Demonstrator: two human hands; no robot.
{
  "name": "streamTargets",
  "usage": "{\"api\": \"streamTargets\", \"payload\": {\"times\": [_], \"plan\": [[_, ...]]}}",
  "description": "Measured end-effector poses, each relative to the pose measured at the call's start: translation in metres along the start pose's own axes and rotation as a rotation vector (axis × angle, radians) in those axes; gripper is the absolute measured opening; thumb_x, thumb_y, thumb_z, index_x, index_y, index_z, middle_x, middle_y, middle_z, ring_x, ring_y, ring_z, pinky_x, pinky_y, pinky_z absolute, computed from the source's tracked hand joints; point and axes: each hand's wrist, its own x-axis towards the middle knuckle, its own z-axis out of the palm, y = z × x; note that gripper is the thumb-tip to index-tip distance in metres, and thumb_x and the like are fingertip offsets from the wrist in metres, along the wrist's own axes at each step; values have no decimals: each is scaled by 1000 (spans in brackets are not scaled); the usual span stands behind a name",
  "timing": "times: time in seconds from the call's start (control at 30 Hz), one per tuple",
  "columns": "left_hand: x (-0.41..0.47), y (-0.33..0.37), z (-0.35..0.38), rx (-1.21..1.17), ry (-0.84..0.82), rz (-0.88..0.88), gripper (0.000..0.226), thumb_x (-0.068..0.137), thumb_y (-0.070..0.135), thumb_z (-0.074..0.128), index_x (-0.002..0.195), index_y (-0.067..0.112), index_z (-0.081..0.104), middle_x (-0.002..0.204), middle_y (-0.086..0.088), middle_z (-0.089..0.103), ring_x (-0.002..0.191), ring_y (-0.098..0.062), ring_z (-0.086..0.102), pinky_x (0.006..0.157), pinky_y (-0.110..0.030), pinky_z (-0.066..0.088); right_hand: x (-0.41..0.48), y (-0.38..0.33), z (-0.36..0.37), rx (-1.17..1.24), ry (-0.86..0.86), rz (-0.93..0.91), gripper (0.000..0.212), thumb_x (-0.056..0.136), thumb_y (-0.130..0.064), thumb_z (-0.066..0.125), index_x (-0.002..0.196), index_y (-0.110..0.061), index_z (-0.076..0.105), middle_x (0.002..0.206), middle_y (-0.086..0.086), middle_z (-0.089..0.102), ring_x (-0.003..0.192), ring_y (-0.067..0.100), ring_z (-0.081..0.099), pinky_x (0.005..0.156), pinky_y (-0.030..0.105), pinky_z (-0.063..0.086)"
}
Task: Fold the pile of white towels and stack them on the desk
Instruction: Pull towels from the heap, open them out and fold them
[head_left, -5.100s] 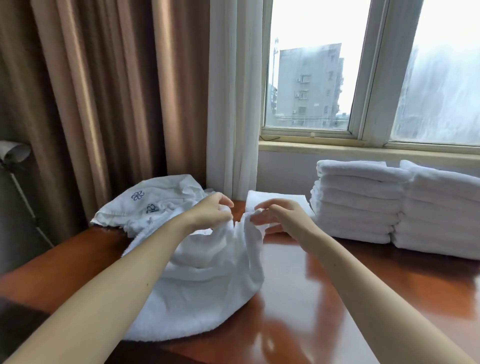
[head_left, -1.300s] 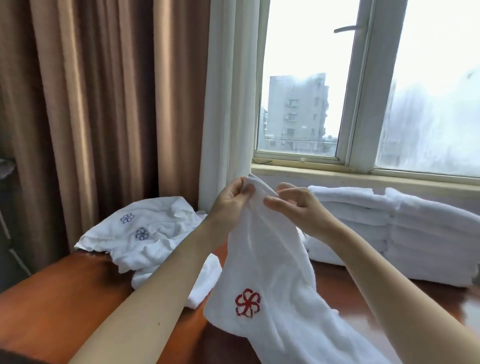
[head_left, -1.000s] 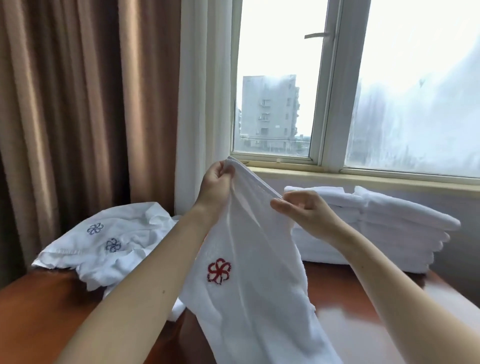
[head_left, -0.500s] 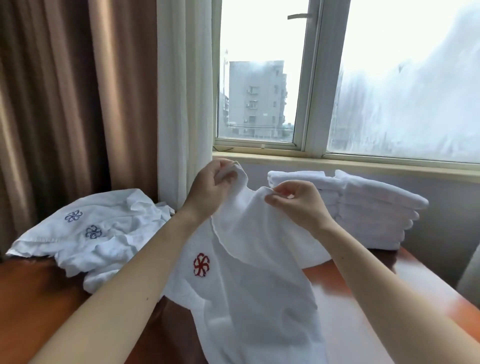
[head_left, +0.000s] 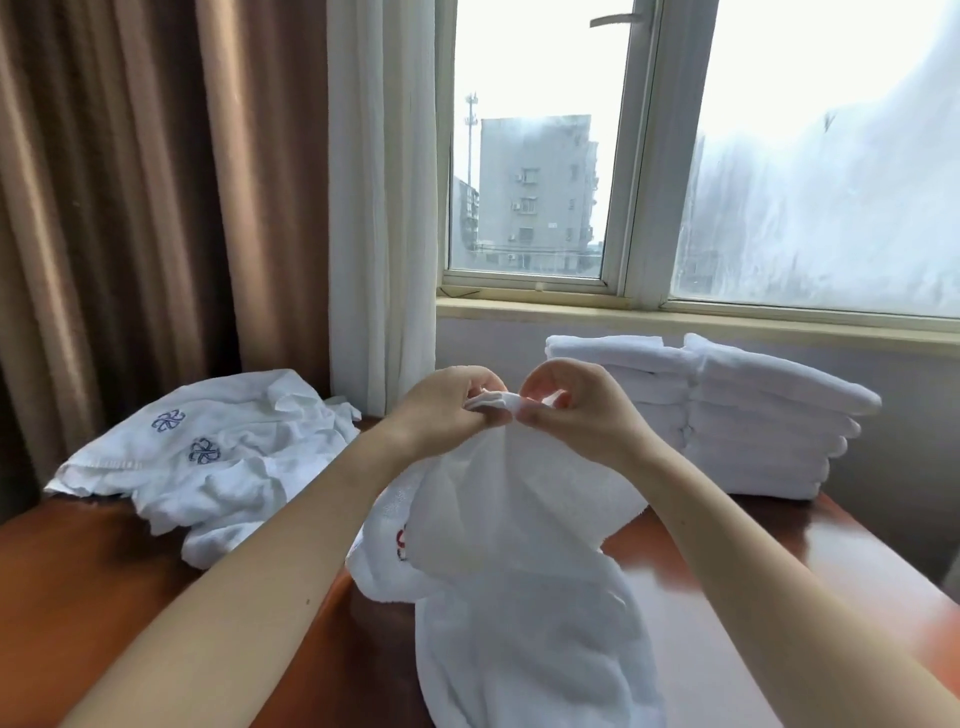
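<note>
A white towel (head_left: 519, 561) hangs over the middle of the wooden desk (head_left: 88, 597), a red flower mark half hidden in its folds. My left hand (head_left: 447, 405) and my right hand (head_left: 576, 410) meet at its top edge, and each pinches the cloth there. Its lower part drapes down onto the desk toward me. Loose white towels with blue flower marks (head_left: 208, 457) lie heaped at the back left. Two stacks of folded white towels (head_left: 748, 421) stand at the back right under the window.
Brown curtains (head_left: 130, 208) and a white sheer curtain (head_left: 379, 197) hang behind the desk's left half. A window sill (head_left: 675, 319) runs above the folded stacks. The desk's right edge (head_left: 893, 561) falls away near the stacks.
My hands have come together, so the two held parts of the top edge now meet. The towel has sunk lower, and the red mark is mostly folded out of sight.
</note>
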Motion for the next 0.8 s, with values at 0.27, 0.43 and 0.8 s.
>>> {"api": "streamTargets", "payload": {"times": [0.27,0.43,0.8], "plan": [[13,-12,-4,-65,374,-31,13,92,28,68,102,19,67,99,2,67,90,-15,62,73,-28,48,-5,8,-24,-197,-2,42,29,75,-27,82,76,-38,55,88,-12,58,73,3,51,71,30,45],[20,-23,-16,-181,444,-99,9,92,22,70,100,20,67,98,-3,69,93,-23,65,79,-32,51,-8,15,-40,-223,2,38,25,72,-25,83,71,-29,58,61,-12,45,51,4,40,51,20,30],[27,-32,-20,-45,412,-58,13,93,26,69,104,21,72,104,-2,71,95,-19,65,80,-30,50,-11,29,-65,-495,2,144,24,87,-40,69,78,-25,53,78,-10,61,68,14,64,63,30,48]]}}
